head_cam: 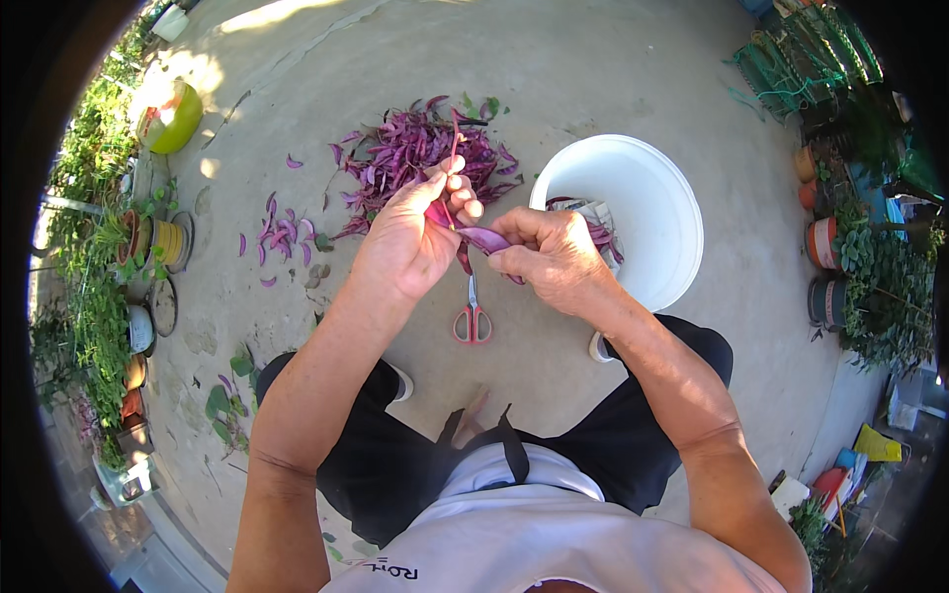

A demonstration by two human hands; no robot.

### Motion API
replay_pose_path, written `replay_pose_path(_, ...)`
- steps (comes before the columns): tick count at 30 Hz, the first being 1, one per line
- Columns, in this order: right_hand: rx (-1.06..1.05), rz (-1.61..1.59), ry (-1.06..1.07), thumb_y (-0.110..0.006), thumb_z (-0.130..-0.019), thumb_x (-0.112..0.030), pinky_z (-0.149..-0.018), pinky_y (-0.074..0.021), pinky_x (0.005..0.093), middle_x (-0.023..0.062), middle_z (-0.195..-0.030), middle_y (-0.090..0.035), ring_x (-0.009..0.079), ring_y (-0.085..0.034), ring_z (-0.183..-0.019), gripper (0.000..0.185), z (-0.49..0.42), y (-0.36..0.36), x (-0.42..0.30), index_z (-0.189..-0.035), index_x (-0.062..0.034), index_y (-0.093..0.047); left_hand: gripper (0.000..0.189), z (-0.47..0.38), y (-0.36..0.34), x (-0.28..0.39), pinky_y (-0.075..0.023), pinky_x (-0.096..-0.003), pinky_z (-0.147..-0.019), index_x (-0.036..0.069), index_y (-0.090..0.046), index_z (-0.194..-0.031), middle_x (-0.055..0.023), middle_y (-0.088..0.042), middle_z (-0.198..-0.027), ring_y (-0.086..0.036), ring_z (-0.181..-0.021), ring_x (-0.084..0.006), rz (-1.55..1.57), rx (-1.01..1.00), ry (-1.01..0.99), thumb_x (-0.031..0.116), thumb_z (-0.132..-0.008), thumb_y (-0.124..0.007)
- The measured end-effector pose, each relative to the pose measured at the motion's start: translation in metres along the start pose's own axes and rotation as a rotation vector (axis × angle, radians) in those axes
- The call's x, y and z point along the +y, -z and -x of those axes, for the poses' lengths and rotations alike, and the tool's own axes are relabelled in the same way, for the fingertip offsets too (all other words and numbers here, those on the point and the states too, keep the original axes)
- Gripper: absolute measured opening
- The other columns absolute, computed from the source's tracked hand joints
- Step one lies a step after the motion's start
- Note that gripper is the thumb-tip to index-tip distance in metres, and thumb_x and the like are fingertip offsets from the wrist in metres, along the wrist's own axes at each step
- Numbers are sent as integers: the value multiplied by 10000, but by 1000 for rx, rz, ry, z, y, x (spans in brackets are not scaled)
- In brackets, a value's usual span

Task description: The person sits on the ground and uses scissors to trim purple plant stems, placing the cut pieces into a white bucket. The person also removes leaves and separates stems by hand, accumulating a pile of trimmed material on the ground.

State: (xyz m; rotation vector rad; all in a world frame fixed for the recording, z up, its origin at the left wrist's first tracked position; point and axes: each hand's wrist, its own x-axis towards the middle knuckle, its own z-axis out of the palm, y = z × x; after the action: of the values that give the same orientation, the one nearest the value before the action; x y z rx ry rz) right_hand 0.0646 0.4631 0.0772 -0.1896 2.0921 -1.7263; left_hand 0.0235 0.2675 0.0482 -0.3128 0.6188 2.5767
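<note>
Pinched upright in my left hand is a thin reddish stem with purple bean pods about its lower end. My right hand grips one flat purple pod between thumb and fingers, right beside the left palm. Beyond my hands a large heap of purple pods lies on the concrete floor. Red-handled scissors rest below my hands, handles towards me, their blade tips hidden under hanging pods. Right of my right hand stands a white bucket holding some pods and printed paper.
A small scatter of pods lies left of the heap. Leafy cuttings are on the floor by my left knee. Potted plants line both sides, with a yellow-green ball at upper left and green netted traps at upper right.
</note>
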Motion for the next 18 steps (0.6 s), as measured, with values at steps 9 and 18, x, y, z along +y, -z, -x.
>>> replay_pose_path(9,1,-850,-284,-663,-878,-110,-527,-461,321,64,-739,-602,155,-553,-574,161,-5,12,8,-946,36,-666,293,18,-21,2,-522,-360,-880,24,-642,-1231,-77,-669,-1064,-651,-994,-200,-431,-7,-15,106,-950,-663)
replay_pose_path(18,-2,-624,-202,-637,-891,-110,-574,-520,340,72,-785,-593,147,-544,-577,364,-2,24,-1,-1185,102,-622,78,13,-13,2,-503,-264,-578,19,-656,-982,-51,-637,-831,-604,-678,-124,-565,97,-66,43,-918,-693)
